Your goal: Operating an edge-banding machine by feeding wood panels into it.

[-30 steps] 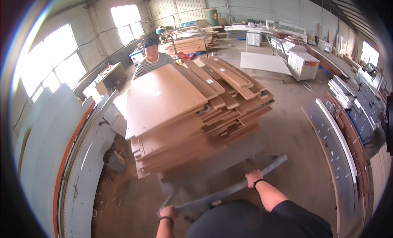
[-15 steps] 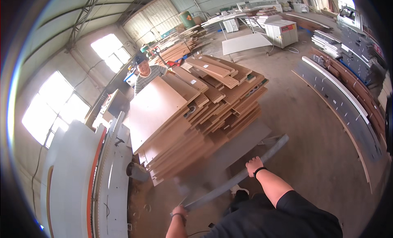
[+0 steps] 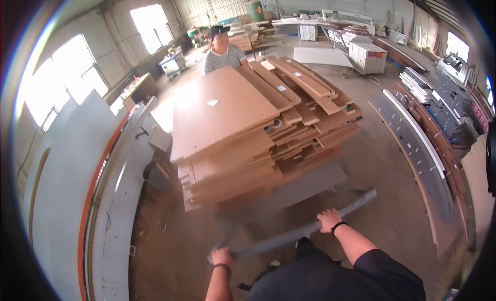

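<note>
A long grey metal bar [image 3: 281,238] crosses in front of me, slanting up to the right. My left hand [image 3: 222,256] is closed around it close to its left end. Further right, my right hand [image 3: 329,220] also grips the bar, fingers wrapped over it. Just beyond stands a tall stack of brown wooden panels [image 3: 222,109], with narrower boards [image 3: 297,76] piled on its right side. A grey flat surface [image 3: 310,184] shows beneath the stack's near right edge; how the bar joins it is blurred.
A person in a striped shirt [image 3: 223,57] stands behind the stack. To the left is a long machine with a pale bed [image 3: 111,249] and an orange strip. Long panels [image 3: 413,151] lie along the right. A white cabinet [image 3: 368,58] stands at the back right.
My view has turned and levelled, so the stack sits higher and further right. Both hands still hold the bar. The person behind the stack appears more upright and has turned the head.
</note>
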`<action>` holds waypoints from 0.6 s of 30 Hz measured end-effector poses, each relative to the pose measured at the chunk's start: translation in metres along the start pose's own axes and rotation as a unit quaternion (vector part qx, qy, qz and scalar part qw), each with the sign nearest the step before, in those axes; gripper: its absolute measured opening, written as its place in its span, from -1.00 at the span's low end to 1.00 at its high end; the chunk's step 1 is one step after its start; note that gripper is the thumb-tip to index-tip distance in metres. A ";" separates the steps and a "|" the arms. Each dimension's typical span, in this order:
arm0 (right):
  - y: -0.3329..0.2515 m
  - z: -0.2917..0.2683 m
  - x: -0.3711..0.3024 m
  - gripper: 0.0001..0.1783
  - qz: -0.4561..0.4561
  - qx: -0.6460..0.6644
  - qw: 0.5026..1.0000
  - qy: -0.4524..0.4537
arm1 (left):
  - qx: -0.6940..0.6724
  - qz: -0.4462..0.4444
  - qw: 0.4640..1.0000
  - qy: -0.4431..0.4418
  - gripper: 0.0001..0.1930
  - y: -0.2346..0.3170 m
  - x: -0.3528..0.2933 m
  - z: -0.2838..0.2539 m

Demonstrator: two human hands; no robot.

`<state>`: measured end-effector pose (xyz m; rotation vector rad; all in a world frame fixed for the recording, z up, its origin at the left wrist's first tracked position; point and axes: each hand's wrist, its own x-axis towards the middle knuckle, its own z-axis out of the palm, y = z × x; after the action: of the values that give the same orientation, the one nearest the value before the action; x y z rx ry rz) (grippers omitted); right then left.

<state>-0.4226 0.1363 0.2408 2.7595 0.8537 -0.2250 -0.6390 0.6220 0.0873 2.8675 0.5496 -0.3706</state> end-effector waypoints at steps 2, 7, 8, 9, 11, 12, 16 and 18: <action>-0.058 -0.020 0.008 -0.48 0.048 0.031 0.998 0.003 | 0.014 0.045 0.999 0.015 -0.61 -0.023 0.010 -0.057; -0.113 -0.058 -0.002 -0.58 0.100 0.054 0.992 -0.054 | -0.007 0.081 0.995 -0.063 -0.69 -0.054 -0.012 -0.105; -0.122 -0.049 0.014 -0.49 0.100 0.054 0.991 -0.069 | 0.019 0.096 0.994 -0.058 -0.59 -0.071 -0.001 -0.104; -0.125 -0.040 0.023 -0.40 0.092 0.053 0.990 -0.091 | 0.019 0.084 0.992 -0.092 -0.47 -0.087 0.005 -0.097; -0.136 -0.033 0.010 -0.38 0.118 0.052 0.990 -0.063 | 0.030 0.077 0.990 -0.117 -0.36 -0.086 0.008 -0.100; -0.136 -0.032 0.002 -0.40 0.113 0.060 0.991 -0.039 | 0.039 0.076 0.990 -0.112 -0.35 -0.084 0.009 -0.097; -0.148 -0.048 -0.039 -0.69 0.077 0.064 0.995 0.006 | 0.040 0.045 0.989 -0.138 -0.31 -0.109 -0.005 -0.070; -0.139 -0.044 -0.065 -0.72 0.096 0.076 0.992 0.015 | 0.061 0.049 0.987 -0.141 -0.30 -0.087 -0.014 -0.076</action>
<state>-0.5513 0.2247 0.2708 2.9697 0.5937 -0.2204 -0.6693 0.7144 0.1503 2.8704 0.3431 -0.8034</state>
